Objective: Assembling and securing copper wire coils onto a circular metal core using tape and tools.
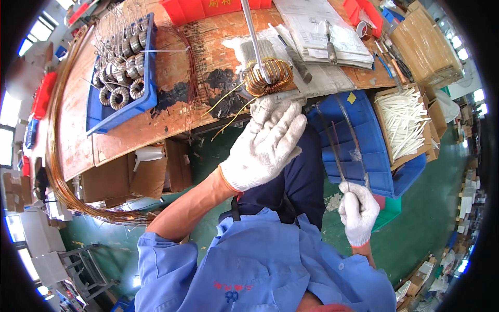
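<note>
A ring-shaped coil wound with copper wire stands at the table's front edge, with a metal rod reaching down to its middle. Two yellowish lead ends stick out from its left side. My left hand, in a white knitted glove, lies just below the coil, fingers stretched toward it; its fingertips are near the lower rim and partly hard to make out. To the lower right, my gloved right hand is closed on a thin rod or wire that runs upward in front of a blue bin.
At left, a blue tray holds several wound ring cores; a large copper wire bundle hangs beside it. A dark-handled tool and papers lie behind the coil. At right are a blue bin and a box of white tubes.
</note>
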`<state>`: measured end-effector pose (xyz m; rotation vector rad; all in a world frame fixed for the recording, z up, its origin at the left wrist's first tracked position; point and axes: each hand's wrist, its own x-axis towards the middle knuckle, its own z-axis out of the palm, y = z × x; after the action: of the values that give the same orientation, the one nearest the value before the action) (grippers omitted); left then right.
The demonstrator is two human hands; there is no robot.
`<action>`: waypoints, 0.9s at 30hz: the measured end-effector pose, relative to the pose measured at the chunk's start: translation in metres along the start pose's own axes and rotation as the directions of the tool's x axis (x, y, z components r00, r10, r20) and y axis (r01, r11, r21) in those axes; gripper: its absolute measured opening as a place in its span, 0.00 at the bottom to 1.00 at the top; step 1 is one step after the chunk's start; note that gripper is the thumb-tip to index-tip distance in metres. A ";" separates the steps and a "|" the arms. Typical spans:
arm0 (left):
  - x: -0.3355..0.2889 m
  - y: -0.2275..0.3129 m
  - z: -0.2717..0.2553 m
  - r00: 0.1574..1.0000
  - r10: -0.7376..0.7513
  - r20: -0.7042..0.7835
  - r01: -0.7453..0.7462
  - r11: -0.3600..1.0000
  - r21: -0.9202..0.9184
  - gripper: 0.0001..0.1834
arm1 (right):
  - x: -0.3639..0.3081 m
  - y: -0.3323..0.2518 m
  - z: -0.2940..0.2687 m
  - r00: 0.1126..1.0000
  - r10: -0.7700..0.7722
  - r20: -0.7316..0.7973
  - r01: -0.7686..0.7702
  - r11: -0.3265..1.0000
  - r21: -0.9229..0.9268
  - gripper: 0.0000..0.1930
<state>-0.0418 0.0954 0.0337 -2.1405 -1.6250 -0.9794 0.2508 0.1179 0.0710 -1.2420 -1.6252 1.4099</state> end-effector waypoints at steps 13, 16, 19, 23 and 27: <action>-0.036 -0.039 -0.038 0.977 -0.134 -0.166 0.087 0.960 -0.265 0.18 | 0.090 -0.028 0.086 0.987 -0.082 0.140 0.104 0.982 -0.158 0.10; 0.007 -0.070 -0.072 0.552 -0.828 0.097 0.545 0.270 -0.794 0.20 | 0.122 -0.044 0.113 0.980 -0.166 0.112 0.178 0.978 -0.106 0.06; 0.027 -0.120 -0.057 0.510 -0.721 0.469 0.403 -0.281 -0.871 0.29 | 0.142 -0.068 0.131 0.972 -0.173 0.158 0.203 0.959 -0.199 0.06; 0.044 -0.149 -0.040 0.608 -0.434 0.665 0.521 -0.414 -0.746 0.30 | 0.147 -0.078 0.140 0.977 -0.101 0.187 0.152 0.948 -0.281 0.07; 0.048 -0.137 -0.039 0.616 -0.463 0.637 0.610 -0.231 -0.758 0.24 | 0.139 -0.077 0.138 0.986 -0.045 0.161 0.086 0.964 -0.253 0.06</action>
<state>-0.1757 0.1528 0.0705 -1.7319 -2.4365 -3.1882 0.0596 0.2004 0.1006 -1.2334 -1.9900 1.3108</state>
